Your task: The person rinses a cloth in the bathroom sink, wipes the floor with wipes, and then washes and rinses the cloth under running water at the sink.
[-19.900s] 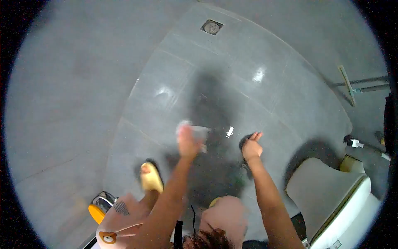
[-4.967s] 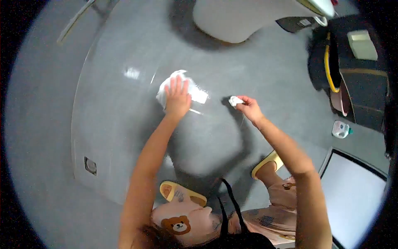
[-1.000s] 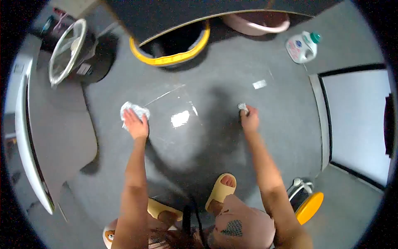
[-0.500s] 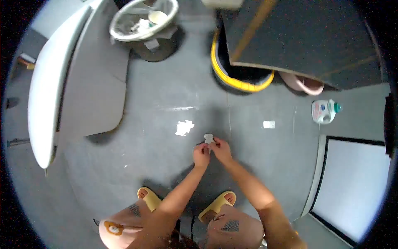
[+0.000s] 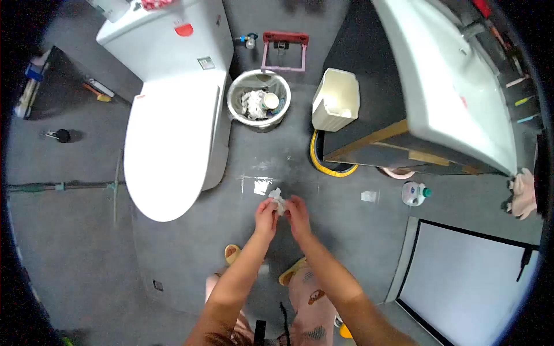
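Observation:
A crumpled white tissue (image 5: 277, 199) is between my two hands, in front of me above the grey floor. My left hand (image 5: 265, 220) has its fingers closed on the tissue's left side. From the right, my right hand (image 5: 298, 218) pinches the other side of it, the fingertips partly hidden. One end of the tissue sticks up past the fingers. Beyond the hands, a waste bin (image 5: 232, 109) with a clear liner holds crumpled paper and a pale round container.
A white toilet (image 5: 167, 150) with its lid down stands at left. At right are a sink (image 5: 456, 86) on a dark cabinet, a cream bin (image 5: 336, 118), a yellow-rimmed black basin (image 5: 334, 171) and a detergent bottle (image 5: 413, 194). A white framed panel (image 5: 467, 277) is at lower right.
The view has risen and tilted up, bringing the whole toilet, the sink and the cream bin into sight. My hands stay together on the tissue, which now shows more of its crumpled shape.

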Available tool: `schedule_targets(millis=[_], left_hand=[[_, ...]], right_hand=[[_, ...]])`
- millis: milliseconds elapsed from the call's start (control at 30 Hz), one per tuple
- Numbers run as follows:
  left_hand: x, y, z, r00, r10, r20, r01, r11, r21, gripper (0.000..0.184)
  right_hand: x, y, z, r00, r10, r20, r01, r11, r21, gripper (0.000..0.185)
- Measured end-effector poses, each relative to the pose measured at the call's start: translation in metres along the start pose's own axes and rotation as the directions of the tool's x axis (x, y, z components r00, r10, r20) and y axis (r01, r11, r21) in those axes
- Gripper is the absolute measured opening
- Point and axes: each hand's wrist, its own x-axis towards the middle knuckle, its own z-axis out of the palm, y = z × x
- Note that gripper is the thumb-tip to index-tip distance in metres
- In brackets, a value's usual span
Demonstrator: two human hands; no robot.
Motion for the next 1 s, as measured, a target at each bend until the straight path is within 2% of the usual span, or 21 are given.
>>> schedule_targets(millis=[67, 100, 167, 267, 300, 400, 500, 567, 600, 667, 767, 800, 900, 933, 1000], left_hand=[[-0.039, 0.030, 0.031, 0.999, -0.036, 0.026, 0.037, 0.999, -0.016, 0.020], [-0.058, 0.044, 0.046, 0.998, -0.055, 0.038, 0.056, 0.998, -0.026, 0.021], [-0.090, 0.064, 0.076, 0.999, 0.037, -0.008, -0.036, 0.999, 0.021, 0.022], [-0.106, 0.087, 0.095, 0.994, 0.108, -0.010, -0.105, 0.983, 0.149, 0.019], [-0.105, 0.094, 0.099, 0.993, 0.120, -0.001, -0.117, 0.974, 0.196, 0.017], [-0.106, 0.125, 0.117, 0.999, -0.045, 0.003, 0.045, 0.999, -0.001, 0.017], [-0.065, 0.140, 0.106, 0.983, -0.112, 0.148, 0.111, 0.994, 0.018, 0.018], [-0.052, 0.161, 0.115, 0.986, -0.072, 0.151, 0.066, 0.997, 0.041, 0.020], [-0.040, 0.173, 0.122, 0.987, -0.046, 0.156, 0.037, 0.998, 0.056, 0.021], [-0.023, 0.191, 0.137, 0.994, 0.010, 0.106, -0.015, 0.999, 0.046, 0.022], [0.030, 0.201, 0.148, 0.991, 0.102, 0.089, -0.106, 0.994, 0.040, 0.025], [0.049, 0.205, 0.152, 0.992, 0.114, 0.061, -0.115, 0.993, 0.022, 0.026], [0.111, 0.222, 0.166, 0.983, 0.183, 0.014, -0.183, 0.983, 0.006, 0.029], [0.129, 0.228, 0.170, 0.977, 0.215, 0.005, -0.215, 0.977, 0.005, 0.030], [0.147, 0.246, 0.178, 0.987, 0.079, -0.138, -0.071, 0.996, 0.062, 0.032]], right_hand=[[-0.024, -0.049, 0.013, 0.990, 0.138, 0.031, -0.134, 0.985, -0.105, 0.035], [-0.037, -0.072, 0.021, 0.984, 0.165, 0.061, -0.162, 0.986, -0.045, 0.036], [-0.060, -0.109, 0.039, 0.970, 0.212, 0.121, -0.222, 0.972, 0.076, 0.036], [-0.064, -0.135, 0.053, 0.992, 0.068, 0.103, -0.053, 0.989, -0.138, 0.036], [-0.062, -0.143, 0.059, 0.995, 0.049, 0.092, -0.035, 0.989, -0.142, 0.035], [-0.052, -0.160, 0.085, 0.999, -0.003, 0.046, 0.010, 0.988, -0.152, 0.034], [-0.029, -0.178, 0.109, 1.000, -0.010, -0.003, 0.010, 0.990, -0.142, 0.032], [-0.013, -0.189, 0.119, 0.998, 0.061, 0.002, -0.060, 0.990, -0.132, 0.032], [0.000, -0.193, 0.125, 0.999, 0.024, 0.026, -0.020, 0.990, -0.141, 0.033], [0.027, -0.192, 0.139, 0.996, -0.047, 0.070, 0.056, 0.988, -0.142, 0.036], [0.069, -0.206, 0.158, 0.995, -0.071, 0.067, 0.080, 0.985, -0.153, 0.038], [0.091, -0.205, 0.161, 0.999, 0.002, 0.049, 0.006, 0.987, -0.163, 0.046], [0.146, -0.213, 0.181, 0.993, -0.056, 0.104, 0.054, 0.998, 0.020, 0.044], [0.167, -0.210, 0.183, 0.996, -0.008, 0.091, 0.004, 0.999, 0.048, 0.049], [0.196, -0.201, 0.180, 0.995, 0.093, -0.034, -0.094, 0.995, -0.035, 0.050]])
